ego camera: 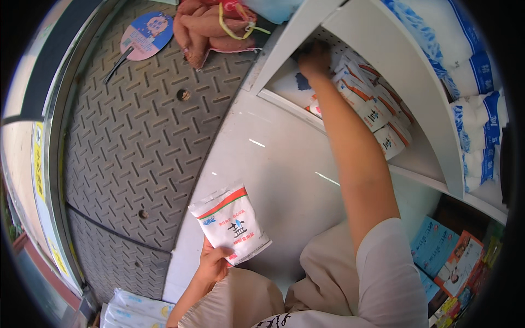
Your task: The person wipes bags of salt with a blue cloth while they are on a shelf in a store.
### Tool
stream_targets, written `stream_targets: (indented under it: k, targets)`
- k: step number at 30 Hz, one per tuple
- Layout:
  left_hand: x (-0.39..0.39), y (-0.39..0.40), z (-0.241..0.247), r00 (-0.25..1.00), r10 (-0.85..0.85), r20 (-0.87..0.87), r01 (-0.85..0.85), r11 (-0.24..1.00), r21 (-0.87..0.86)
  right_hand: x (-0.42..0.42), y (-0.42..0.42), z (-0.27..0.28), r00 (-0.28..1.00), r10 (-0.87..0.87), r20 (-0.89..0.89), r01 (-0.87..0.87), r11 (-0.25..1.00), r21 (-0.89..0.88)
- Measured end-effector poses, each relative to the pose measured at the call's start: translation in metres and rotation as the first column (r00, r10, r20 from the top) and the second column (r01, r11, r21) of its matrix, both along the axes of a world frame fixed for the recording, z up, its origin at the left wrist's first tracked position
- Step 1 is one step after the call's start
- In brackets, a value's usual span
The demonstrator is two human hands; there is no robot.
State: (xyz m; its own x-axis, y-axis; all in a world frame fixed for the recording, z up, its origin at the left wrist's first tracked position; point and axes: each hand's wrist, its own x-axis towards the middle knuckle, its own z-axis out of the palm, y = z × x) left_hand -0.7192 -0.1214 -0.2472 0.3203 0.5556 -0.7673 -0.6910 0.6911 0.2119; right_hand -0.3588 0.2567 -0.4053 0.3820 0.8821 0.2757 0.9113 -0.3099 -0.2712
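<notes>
A white bag of salt with a red stripe (236, 225) is in my left hand (215, 262), pinched at its lower edge with the thumb on its front, above the tiled floor. My right hand (315, 59) reaches deep into a low white shelf compartment and touches something dark, perhaps a cloth; its fingers are blurred, so what it grips cannot be told. A dark cloth-like piece (303, 81) lies on the shelf board beside the wrist. To the right of my right forearm, several more salt bags (375, 115) lie piled in the same compartment.
Blue-and-white bags (471, 78) fill the shelf at the right. Packaged goods (434, 246) stand at lower right. On the left lies a ramp-like textured mat (143, 135), with a hand fan (147, 36) and a net bag of sweet potatoes (211, 28) on it. Plastic-wrapped packs (135, 311) sit at bottom left.
</notes>
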Motion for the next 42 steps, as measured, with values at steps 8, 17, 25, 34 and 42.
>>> stream_targets:
  k: [8,17,25,34,42]
  targets:
    - [0.019,0.017,0.006,0.983,-0.153,-0.103,0.159,0.986,0.05,-0.052,-0.001,0.028,0.906,0.348,-0.239,-0.348,0.936,0.044]
    - [0.036,0.01,-0.003,0.974,-0.215,-0.064,0.221,0.971,0.09,-0.061,-0.08,0.053,0.659,0.308,-0.686,-0.397,0.917,0.03]
    - [0.036,0.004,0.0,0.965,-0.204,-0.166,0.231,0.959,0.163,-0.038,-0.199,0.125,-0.008,0.111,-0.994,-0.585,0.805,0.095]
    - [0.065,0.095,0.016,0.759,-0.499,-0.42,0.641,0.688,0.341,-0.062,-0.302,0.15,0.047,-0.016,-0.999,-0.767,0.639,-0.046]
    - [0.133,0.193,0.02,0.424,0.254,-0.869,0.783,0.379,0.493,-0.026,-0.201,0.161,0.354,0.181,-0.917,-0.353,0.934,0.048]
